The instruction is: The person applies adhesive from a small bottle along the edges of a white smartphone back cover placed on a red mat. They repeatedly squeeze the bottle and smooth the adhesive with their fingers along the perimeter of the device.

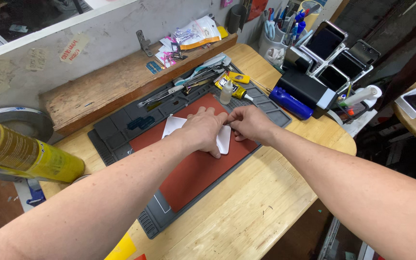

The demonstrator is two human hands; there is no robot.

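A white-and-orange pouch (199, 32) is lying at the shelf's far edge; left hand (202, 131) and right hand (250, 123) are pinching a flat white rounded panel (224, 139).

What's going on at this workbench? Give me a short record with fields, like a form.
Setting: wooden bench with a grey work mat, red centre
Left hand: pressing down on a flat white rounded piece
Right hand: fingertips pinching at the piece's upper edge
Behind the mat: tweezers and hand tools, small glue bottle
Far right: blue cylinder, rack of phones
Near left: yellow spray can lying on its side
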